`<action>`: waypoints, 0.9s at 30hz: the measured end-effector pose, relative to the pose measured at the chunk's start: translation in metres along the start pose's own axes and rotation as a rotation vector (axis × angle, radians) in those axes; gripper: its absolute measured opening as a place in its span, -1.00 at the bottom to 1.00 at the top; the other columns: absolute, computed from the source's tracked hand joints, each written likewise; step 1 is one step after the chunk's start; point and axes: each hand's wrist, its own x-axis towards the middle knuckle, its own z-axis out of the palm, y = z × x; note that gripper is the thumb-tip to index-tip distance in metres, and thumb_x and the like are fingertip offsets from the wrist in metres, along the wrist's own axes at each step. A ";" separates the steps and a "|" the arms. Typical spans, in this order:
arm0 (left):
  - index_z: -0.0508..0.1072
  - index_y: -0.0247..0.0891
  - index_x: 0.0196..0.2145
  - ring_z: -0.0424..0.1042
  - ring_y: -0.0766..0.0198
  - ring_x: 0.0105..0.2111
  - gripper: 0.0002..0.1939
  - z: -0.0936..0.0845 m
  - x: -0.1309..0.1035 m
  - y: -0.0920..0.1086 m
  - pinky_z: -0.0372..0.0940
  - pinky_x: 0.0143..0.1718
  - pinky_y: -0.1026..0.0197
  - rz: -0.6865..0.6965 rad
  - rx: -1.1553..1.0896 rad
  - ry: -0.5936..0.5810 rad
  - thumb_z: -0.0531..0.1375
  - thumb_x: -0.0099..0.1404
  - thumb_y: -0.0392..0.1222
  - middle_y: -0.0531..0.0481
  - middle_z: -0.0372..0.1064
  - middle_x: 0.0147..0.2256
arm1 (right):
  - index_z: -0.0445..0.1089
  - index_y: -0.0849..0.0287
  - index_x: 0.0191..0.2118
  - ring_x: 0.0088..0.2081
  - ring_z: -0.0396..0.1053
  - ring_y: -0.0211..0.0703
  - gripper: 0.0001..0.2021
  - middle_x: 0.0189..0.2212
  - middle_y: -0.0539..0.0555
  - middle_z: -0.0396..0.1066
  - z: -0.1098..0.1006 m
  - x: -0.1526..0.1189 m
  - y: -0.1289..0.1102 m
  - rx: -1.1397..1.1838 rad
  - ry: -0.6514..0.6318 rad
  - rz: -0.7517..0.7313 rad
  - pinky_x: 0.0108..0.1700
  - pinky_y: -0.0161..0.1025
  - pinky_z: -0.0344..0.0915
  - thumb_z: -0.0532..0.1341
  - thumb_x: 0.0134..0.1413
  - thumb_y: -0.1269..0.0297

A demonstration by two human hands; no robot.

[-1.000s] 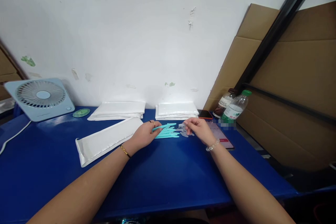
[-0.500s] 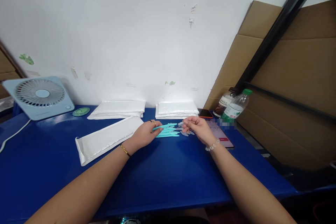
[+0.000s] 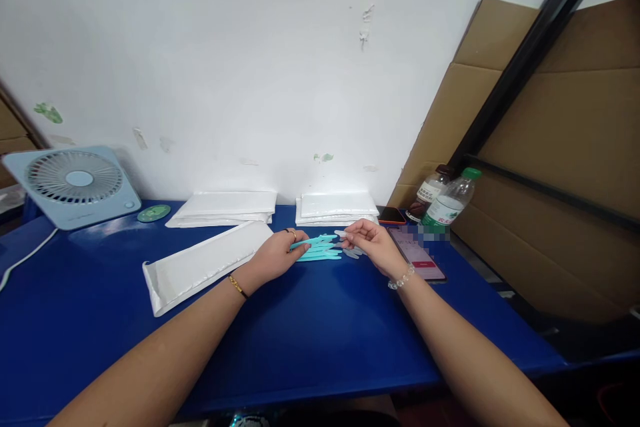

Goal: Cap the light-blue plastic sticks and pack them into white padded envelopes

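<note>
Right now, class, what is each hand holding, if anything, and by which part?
The left hand holds a turquoise stick by its left end; the right hand pinches a small translucent piece by its right end.

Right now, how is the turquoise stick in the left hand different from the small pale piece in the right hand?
The turquoise stick is strongly coloured; the pale piece is whitish and looks translucent.
The turquoise stick shows as long and slender, while the pale piece shows as only a short tip.
The left hand holds the turquoise stick; the right hand holds the pale piece.
Both have similar items lying nearby.
</note>
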 end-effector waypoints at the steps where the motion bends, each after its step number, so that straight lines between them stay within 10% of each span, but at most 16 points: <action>1: 0.45 -0.18 -0.22 0.37 0.19 -0.26 -0.66 0.000 0.000 0.000 0.24 -0.25 0.20 -0.001 -0.002 0.000 -0.03 0.34 0.03 -0.01 0.42 -0.26 | 0.36 0.18 -0.31 -0.39 0.48 -0.18 -0.71 -0.49 0.06 0.50 0.001 0.000 0.000 -0.006 -0.005 0.002 -0.28 -0.21 0.38 0.33 -0.05 0.09; 16: 0.43 -0.19 -0.28 0.36 0.22 -0.28 -0.65 0.001 0.000 0.001 0.22 -0.26 0.22 -0.016 -0.082 -0.031 -0.02 0.33 0.07 0.03 0.41 -0.29 | 0.37 0.17 -0.33 -0.39 0.47 -0.16 -0.72 -0.50 0.03 0.45 -0.002 -0.001 -0.005 -0.098 0.056 -0.058 -0.26 -0.19 0.39 0.32 -0.06 0.07; 27: 0.45 -0.22 -0.30 0.33 0.25 -0.33 -0.70 0.012 -0.003 0.008 0.19 -0.28 0.24 0.080 -0.063 -0.164 0.02 0.32 0.00 0.02 0.39 -0.35 | 0.42 0.22 -0.28 -0.41 0.43 -0.20 -0.71 -0.47 0.05 0.48 -0.002 -0.006 -0.004 -0.207 -0.347 0.009 -0.31 -0.24 0.35 0.30 -0.02 0.09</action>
